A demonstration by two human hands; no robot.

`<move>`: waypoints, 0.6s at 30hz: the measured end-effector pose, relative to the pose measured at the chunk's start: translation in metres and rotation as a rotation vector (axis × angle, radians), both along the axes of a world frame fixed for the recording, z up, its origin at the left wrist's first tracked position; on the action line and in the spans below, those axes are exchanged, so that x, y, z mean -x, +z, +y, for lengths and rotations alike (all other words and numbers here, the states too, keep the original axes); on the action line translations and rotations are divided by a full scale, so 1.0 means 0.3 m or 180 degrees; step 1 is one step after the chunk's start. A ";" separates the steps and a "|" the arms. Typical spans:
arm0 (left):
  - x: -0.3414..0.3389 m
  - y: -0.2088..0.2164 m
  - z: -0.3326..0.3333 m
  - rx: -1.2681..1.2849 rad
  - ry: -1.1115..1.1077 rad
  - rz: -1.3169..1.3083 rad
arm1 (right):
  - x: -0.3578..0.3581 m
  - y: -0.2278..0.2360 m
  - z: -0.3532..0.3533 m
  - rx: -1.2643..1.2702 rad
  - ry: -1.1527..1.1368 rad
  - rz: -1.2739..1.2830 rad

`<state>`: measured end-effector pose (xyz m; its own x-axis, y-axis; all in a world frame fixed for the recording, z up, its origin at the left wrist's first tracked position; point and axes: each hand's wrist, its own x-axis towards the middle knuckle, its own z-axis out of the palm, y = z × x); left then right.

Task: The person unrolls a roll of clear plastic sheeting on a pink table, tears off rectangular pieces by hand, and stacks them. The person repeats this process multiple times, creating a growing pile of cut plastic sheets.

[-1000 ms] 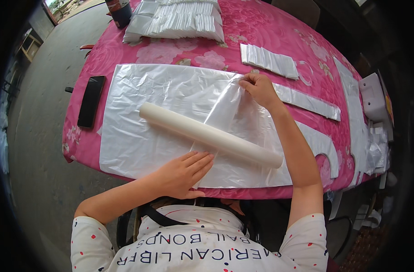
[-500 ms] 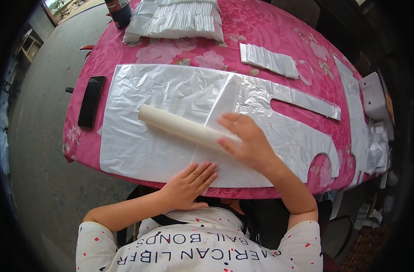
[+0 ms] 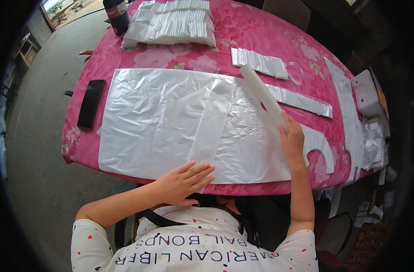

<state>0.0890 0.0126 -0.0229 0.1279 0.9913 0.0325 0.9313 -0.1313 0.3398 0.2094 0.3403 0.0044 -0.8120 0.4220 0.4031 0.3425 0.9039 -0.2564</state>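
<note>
A white plastic vest-style bag [image 3: 143, 122] lies flat on the table, its handles toward the right. Across its middle runs a folded-over band of the plastic [image 3: 210, 122]. My left hand [image 3: 186, 181] presses flat on the bag's near edge at the lower end of this band, fingers stretched out. A white cylindrical tube [image 3: 262, 93] lies slantwise over the handle end of the bag. My right hand [image 3: 291, 136] is closed on the near end of the tube, and the fingers cover that end.
A pink flowered cloth [image 3: 243, 27] covers the table. On it are a black phone [image 3: 91, 103], folded plastic stacks [image 3: 179, 27], a smaller folded bundle [image 3: 261, 62], a dark bottle [image 3: 116, 17] and another bag [image 3: 345, 99]. A pale plastic box [image 3: 366, 93] stands at the right edge.
My right hand and the tube have moved right, from the bag's middle to its handle end, and the tube stands steeper. The folded band is now uncovered. My left hand stays nearly in place.
</note>
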 end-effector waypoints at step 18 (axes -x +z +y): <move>-0.180 -0.095 0.005 -0.0361 0.0453 0.1324 | 0.170 -0.002 -0.289 0.0370 0.1757 -0.0174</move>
